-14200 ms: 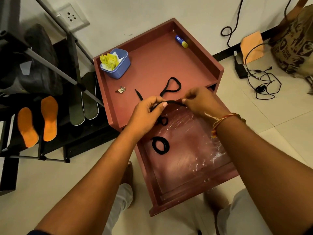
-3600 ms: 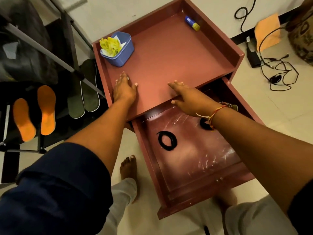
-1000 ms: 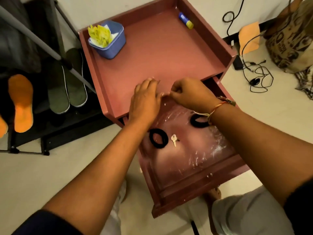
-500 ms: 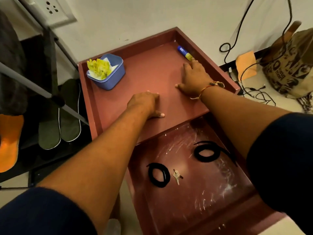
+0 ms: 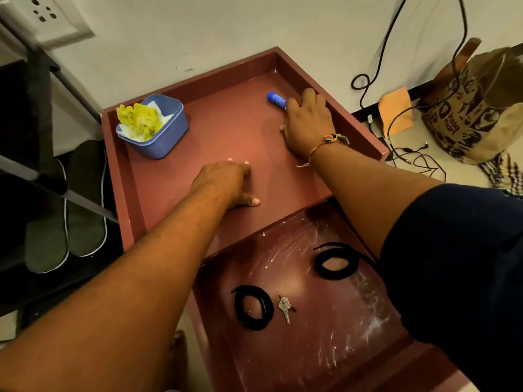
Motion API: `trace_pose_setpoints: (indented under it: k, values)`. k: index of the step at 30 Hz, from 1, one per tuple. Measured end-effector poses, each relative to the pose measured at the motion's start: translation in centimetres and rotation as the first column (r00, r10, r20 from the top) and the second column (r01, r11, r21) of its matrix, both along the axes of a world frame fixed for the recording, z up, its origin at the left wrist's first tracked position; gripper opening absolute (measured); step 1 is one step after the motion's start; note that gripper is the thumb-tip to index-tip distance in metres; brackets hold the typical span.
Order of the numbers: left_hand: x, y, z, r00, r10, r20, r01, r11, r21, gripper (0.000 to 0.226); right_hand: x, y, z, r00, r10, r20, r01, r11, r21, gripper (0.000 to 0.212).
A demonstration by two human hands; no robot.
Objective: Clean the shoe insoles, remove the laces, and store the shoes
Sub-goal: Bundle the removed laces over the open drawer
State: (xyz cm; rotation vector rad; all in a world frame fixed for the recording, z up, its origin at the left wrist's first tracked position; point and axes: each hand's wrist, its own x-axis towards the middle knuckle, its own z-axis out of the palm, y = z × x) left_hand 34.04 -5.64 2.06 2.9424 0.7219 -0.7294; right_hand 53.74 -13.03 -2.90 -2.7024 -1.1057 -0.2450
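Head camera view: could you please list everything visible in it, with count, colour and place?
cabinet top: one, reddish-brown, centre, against the wall
drawer: one, reddish-brown, pulled open below the top
coiled laces: two, black, in the drawer
keys: one small bunch, silver, in the drawer beside the left coil
tub: one, blue, back left of the top, holding crumpled yellow material
tube: one, blue, back right of the top
insoles: two, dark green, on the black rack at left
cables: several, black, wall and floor at right
bag: one, brown printed, far right
socket: one, white, upper left wall
left hand: flat on the top, near its front
right hand: thread bracelet, fingertips on the tube
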Motion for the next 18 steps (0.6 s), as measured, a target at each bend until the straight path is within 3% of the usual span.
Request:
trace_pose_setpoints:
  k: [2, 4, 8, 11, 15, 18]
  values:
    - [0.0, -0.1, 0.1, 1.000, 0.001, -0.006, -0.001, 1.000, -0.004, 0.088, 0.6, -0.1, -0.1, 0.999, 0.023, 0.028, -0.022, 0.999, -0.033, 0.059]
    - [0.1, 0.0, 0.1, 1.000, -0.003, -0.003, 0.003, 1.000, -0.005, 0.088, 1.2, 0.2, -0.4, 0.997, 0.059, -0.057, -0.064, 0.993, -0.098, 0.062]
    - [0.2, 0.2, 0.0, 1.000, -0.006, -0.011, 0.006, 1.000, -0.007, 0.089, 1.8, 0.8, -0.7, 0.965, 0.211, -0.158, -0.236, 0.958, -0.163, 0.045]
    - [0.2, 0.2, 0.0, 1.000, -0.004, -0.006, 0.004, 1.000, -0.015, 0.087, 0.8, 1.0, -1.2, 0.964, 0.237, -0.122, -0.246, 0.967, -0.063, 0.039]
    - [0.2, 0.3, 0.0, 1.000, -0.013, 0.020, 0.013, 1.000, 0.002, 0.084, -1.2, 2.1, -1.4, 0.927, 0.257, -0.272, -0.212, 0.960, 0.184, 0.055]
    - [0.1, 0.3, -0.2, 0.999, -0.032, 0.036, 0.031, 0.999, 0.012, 0.079, -2.7, 4.0, -0.6, 0.864, 0.408, -0.295, -0.409, 0.910, 0.061, 0.059]
